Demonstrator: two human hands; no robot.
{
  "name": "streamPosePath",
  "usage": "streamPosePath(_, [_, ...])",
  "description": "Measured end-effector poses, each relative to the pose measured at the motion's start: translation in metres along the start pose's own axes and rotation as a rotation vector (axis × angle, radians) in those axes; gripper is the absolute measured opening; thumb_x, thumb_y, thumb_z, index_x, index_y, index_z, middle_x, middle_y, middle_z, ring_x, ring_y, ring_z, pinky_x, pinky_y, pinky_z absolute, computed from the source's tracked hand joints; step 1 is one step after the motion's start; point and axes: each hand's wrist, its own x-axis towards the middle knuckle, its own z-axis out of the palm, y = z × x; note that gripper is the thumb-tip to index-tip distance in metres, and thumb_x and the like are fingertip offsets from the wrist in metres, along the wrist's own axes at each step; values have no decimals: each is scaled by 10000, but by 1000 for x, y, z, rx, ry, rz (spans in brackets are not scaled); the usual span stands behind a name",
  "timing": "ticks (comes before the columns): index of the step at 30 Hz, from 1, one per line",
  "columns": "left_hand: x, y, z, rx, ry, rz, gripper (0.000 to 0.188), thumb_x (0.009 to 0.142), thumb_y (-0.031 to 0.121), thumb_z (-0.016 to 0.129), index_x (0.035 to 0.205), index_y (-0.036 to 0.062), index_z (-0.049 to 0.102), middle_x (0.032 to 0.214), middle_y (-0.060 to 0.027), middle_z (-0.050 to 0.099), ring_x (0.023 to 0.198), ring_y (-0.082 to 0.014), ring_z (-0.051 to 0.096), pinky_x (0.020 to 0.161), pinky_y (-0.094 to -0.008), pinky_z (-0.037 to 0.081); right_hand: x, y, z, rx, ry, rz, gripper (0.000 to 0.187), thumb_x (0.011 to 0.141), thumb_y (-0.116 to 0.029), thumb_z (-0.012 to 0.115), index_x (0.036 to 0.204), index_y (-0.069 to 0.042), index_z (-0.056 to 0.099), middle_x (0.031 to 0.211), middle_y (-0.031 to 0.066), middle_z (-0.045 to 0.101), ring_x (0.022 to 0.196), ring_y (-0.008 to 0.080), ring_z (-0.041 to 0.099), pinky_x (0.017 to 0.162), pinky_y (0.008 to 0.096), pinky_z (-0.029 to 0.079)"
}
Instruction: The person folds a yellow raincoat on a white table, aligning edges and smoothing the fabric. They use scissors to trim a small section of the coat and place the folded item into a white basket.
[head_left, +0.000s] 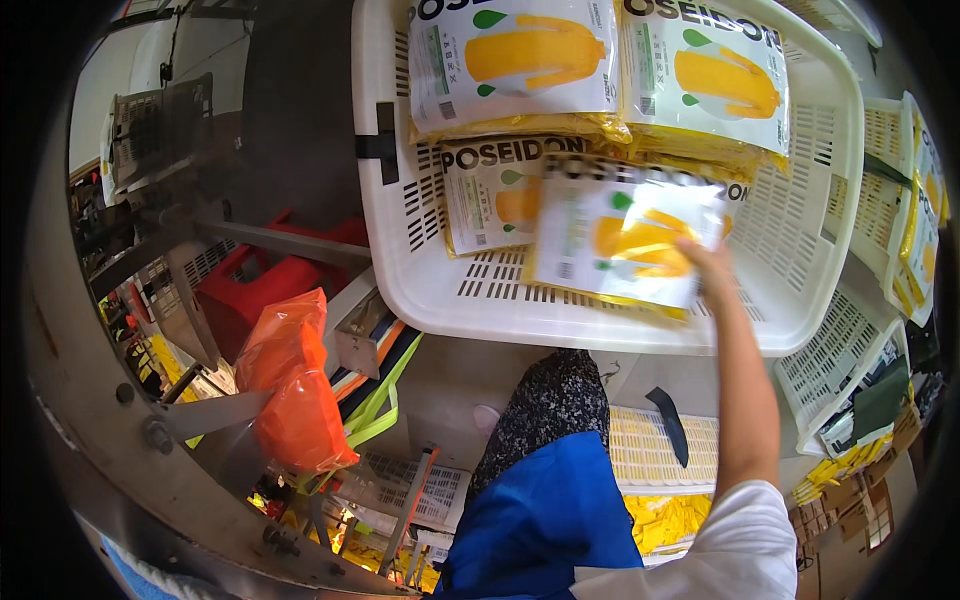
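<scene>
My right hand point(708, 268) reaches into a large white plastic basket point(580, 335) with slotted walls. It is closed on the right edge of a flat clear-and-white package point(575, 265) picturing a yellow garment. That package is slightly blurred and lies over the near part of the basket. Behind it, a similar package point(485, 205) is partly covered. Farther back are two stacks of the same packages, one on the left point(515, 90) and one on the right point(700, 115), with yellow material showing at their edges. My left hand is out of view.
An orange plastic-wrapped bundle point(290, 385) hangs at a metal frame point(110, 390) on the left, near a red container point(240, 300). More white baskets point(835, 345) stand on the right. Below, a white slatted basket point(655, 440) sits by yellow material point(670, 522).
</scene>
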Motion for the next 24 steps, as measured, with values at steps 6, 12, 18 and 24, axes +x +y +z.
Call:
streamPosePath(6, [0, -4, -13, 20, -17, -1, 810, 917, 601, 242, 1411, -42, 226, 1458, -277, 203, 1356, -405, 190, 1111, -488, 141, -25, -21, -182, 39, 122, -49, 501, 807, -178, 691, 1229, 4, 491, 1103, 104, 620, 947, 191, 621, 823, 314, 510])
streamPosePath(12, [9, -3, -18, 29, -23, 20, 770, 926, 575, 253, 1413, -22, 240, 1461, -270, 208, 1358, -405, 194, 1111, -489, 146, 48, 13, -234, -539, 448, 167, 527, 772, -228, 727, 1224, -75, 503, 1019, 123, 636, 913, 200, 624, 778, 305, 504])
streamPosePath(18, [4, -7, -27, -8, -16, 46, 731, 935, 550, 264, 1414, -1, 253, 1463, -263, 213, 1361, -405, 197, 1111, -490, 151, 71, 67, -98, -922, 276, -206, 602, 781, -214, 698, 1301, -60, 436, 962, 166, 652, 927, 314, 628, 808, 393, 486])
streamPosePath(24, [-25, -26, -39, -90, 44, 53, 692, 944, 525, 275, 1416, 19, 266, 1466, -256, 218, 1363, -405, 201, 1111, -492, 156, -171, -12, 103, -799, -620, -243, 318, 893, -239, 599, 1133, -31, 591, 1032, 151, 642, 1002, 259, 615, 897, 377, 470])
